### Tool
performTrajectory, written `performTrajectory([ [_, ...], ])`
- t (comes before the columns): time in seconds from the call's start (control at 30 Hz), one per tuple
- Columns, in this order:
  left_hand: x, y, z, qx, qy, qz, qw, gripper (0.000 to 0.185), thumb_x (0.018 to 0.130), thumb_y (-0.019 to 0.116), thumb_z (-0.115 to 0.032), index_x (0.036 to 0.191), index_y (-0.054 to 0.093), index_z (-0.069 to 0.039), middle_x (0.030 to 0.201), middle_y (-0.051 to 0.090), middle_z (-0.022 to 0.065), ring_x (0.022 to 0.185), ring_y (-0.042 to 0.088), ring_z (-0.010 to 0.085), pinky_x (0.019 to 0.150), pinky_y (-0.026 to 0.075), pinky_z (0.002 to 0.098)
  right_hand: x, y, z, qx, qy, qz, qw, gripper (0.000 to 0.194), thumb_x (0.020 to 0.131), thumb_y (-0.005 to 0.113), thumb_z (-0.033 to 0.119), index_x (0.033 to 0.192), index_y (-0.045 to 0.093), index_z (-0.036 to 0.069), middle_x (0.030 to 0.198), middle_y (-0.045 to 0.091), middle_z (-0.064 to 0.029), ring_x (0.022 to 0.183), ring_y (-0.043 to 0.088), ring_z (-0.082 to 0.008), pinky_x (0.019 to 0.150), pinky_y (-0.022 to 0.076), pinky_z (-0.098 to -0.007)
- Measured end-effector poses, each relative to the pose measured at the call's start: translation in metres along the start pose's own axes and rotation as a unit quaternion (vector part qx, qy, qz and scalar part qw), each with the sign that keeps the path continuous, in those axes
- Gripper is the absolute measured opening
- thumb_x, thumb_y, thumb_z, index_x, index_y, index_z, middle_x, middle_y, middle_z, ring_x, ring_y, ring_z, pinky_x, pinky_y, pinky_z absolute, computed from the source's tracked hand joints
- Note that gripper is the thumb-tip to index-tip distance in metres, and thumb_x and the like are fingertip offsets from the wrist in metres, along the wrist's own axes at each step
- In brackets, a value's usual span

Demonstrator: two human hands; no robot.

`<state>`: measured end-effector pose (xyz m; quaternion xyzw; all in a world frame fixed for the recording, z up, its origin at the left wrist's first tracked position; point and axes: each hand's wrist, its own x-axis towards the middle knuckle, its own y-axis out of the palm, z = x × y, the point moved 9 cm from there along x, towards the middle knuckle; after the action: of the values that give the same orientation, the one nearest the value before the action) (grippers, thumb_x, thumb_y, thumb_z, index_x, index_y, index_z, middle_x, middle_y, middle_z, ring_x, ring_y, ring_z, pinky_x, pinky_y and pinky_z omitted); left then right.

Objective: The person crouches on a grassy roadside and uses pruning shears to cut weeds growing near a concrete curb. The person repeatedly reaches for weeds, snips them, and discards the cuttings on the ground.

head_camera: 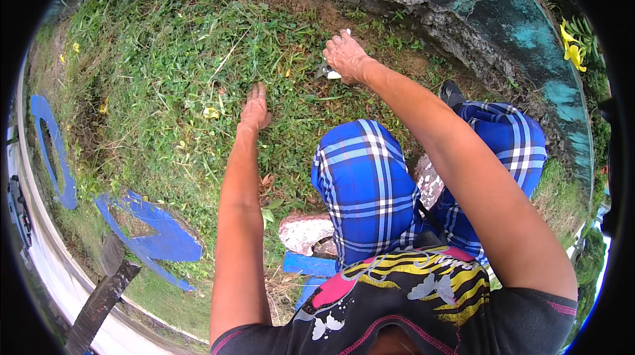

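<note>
My left hand [255, 109] reaches down flat into low green weeds [198, 67], its fingers stretched out. The fingertips are partly lost among the leaves, and nothing shows in its grip. My right hand [346, 57] is curled around a small hand tool with a white handle [334, 75]. A bit of white also shows past the knuckles, and a dark grey part of the tool sticks out beside the palm. Its exact kind is hidden by the fingers. Bare brown soil [322, 10] lies just beyond this hand.
A rough grey tree root or trunk edge [436, 20] curves along a green-stained concrete wall [526, 37]. Blue-painted shapes [158, 246] stand in the grass at left, near a wooden post [101, 300]. A white-and-pink painted stone [305, 233] sits by my knee [367, 181].
</note>
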<state>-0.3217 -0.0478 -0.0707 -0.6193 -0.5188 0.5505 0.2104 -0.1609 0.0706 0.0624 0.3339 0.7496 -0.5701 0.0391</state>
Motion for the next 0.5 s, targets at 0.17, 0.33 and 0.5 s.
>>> performTrajectory([
  [0.17,0.002,-0.004,-0.005,0.03,0.006,0.011,0.999,0.107,0.068,0.073,-0.014,0.147,0.002,-0.009,0.152,0.014,0.0181,0.138,0.023,0.0351,0.11,0.027,0.0467,0.005,0.001,0.025,-0.018,-0.017,-0.022,0.999,0.069,0.057,0.082,0.036,0.113,0.057,0.003,0.109,0.057,-0.0098,0.11,0.051,-0.0274,0.103,0.0306,-0.0477],
  [0.33,0.0,-0.004,-0.008,0.025,-0.016,0.023,0.999,0.099,0.07,0.062,-0.007,0.148,0.001,-0.008,0.152,0.012,0.0184,0.138,0.022,0.0354,0.111,0.027,0.0452,0.01,0.002,0.031,0.004,-0.016,-0.014,1.0,0.067,0.057,0.081,0.035,0.112,0.058,0.004,0.109,0.057,-0.0099,0.11,0.051,-0.0274,0.103,0.0309,-0.0478],
  [0.5,0.0,-0.001,-0.005,0.02,-0.012,0.008,1.0,0.1,0.07,0.065,-0.01,0.148,0.002,-0.008,0.152,0.012,0.0181,0.138,0.022,0.035,0.11,0.025,0.0489,0.006,0.005,0.006,0.059,0.025,0.034,0.997,0.058,0.063,0.077,0.032,0.112,0.061,0.004,0.113,0.058,-0.0116,0.112,0.051,-0.0282,0.102,0.0296,-0.0492],
])
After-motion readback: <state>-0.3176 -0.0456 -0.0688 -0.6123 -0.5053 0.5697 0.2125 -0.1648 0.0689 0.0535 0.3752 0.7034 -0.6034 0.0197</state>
